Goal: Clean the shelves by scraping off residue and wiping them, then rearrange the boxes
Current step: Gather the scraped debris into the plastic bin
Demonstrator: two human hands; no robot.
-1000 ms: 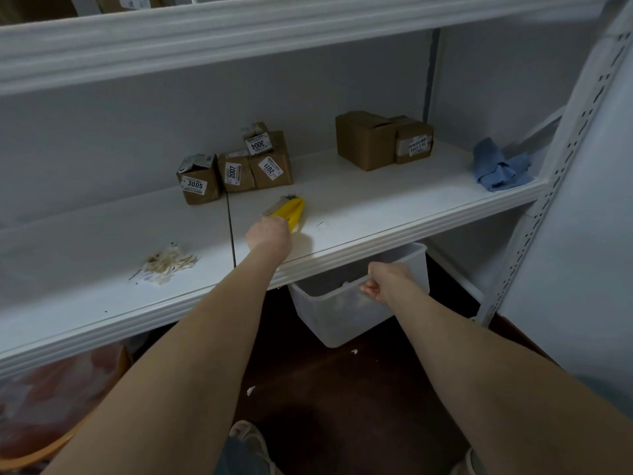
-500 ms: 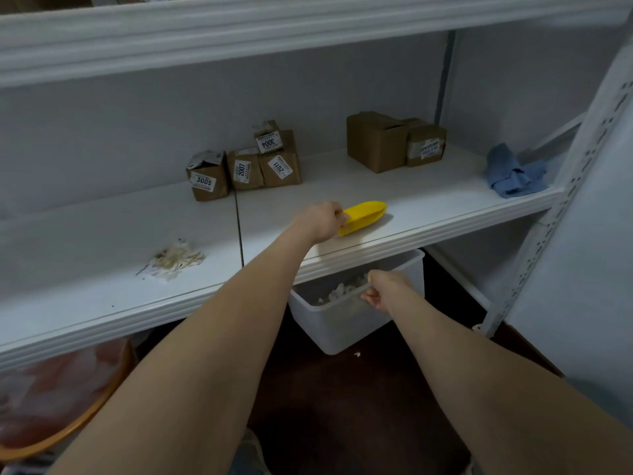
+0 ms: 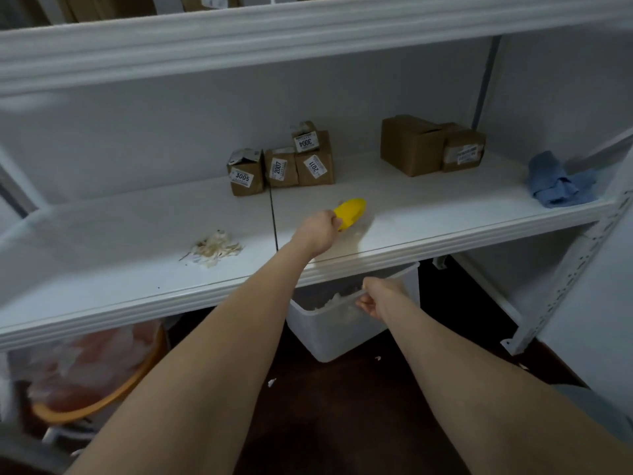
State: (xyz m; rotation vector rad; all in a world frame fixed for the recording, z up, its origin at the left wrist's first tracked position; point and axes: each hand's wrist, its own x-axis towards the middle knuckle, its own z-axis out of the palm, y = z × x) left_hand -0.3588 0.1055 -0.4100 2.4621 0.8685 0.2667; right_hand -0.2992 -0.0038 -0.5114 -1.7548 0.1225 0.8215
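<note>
Head view: left hand gripping yellow scraper, perhaps a brush, long axis pointing back-right on shelf, just above clear bin held by rim in right hand; residue pile well left.

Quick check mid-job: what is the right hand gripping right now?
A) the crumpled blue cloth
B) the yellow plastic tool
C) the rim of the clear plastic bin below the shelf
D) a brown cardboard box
C: the right hand grips the rim of the clear plastic bin below the white shelf, while the left hand holds the yellow plastic tool.
</note>
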